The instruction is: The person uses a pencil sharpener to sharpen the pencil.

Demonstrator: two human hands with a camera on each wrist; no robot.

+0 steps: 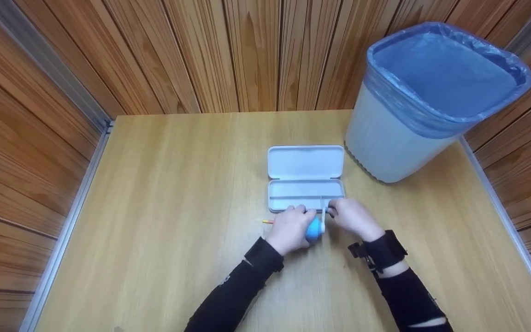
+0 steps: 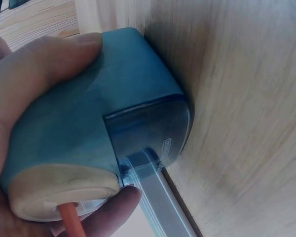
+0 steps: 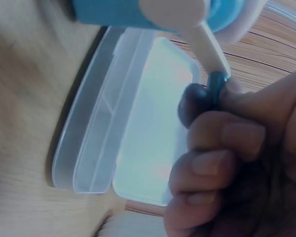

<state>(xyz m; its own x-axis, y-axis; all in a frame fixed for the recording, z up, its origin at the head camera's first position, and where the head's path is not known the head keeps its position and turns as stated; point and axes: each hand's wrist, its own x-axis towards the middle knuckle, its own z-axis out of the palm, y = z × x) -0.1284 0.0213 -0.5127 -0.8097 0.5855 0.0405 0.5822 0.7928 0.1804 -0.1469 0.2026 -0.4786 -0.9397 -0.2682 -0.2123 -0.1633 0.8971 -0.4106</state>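
My left hand (image 1: 288,229) grips a blue hand-crank pencil sharpener (image 2: 79,113) on the table, its thumb over the top of the body. An orange-red pencil (image 2: 71,219) sticks out of the sharpener's round beige front; in the head view it points left. On the opposite side is a white crank arm (image 3: 207,49) with a dark blue knob (image 3: 217,88). My right hand (image 1: 353,216) pinches that knob between thumb and forefinger, its other fingers curled. Just behind both hands lies a pale pencil case (image 1: 306,162), lid opened back; the hands overlap its near edge.
A white bin (image 1: 387,143) lined with a blue bag (image 1: 445,74) stands at the back right of the table (image 1: 168,193). Wood-panelled walls (image 1: 247,55) enclose the table at the back and both sides.
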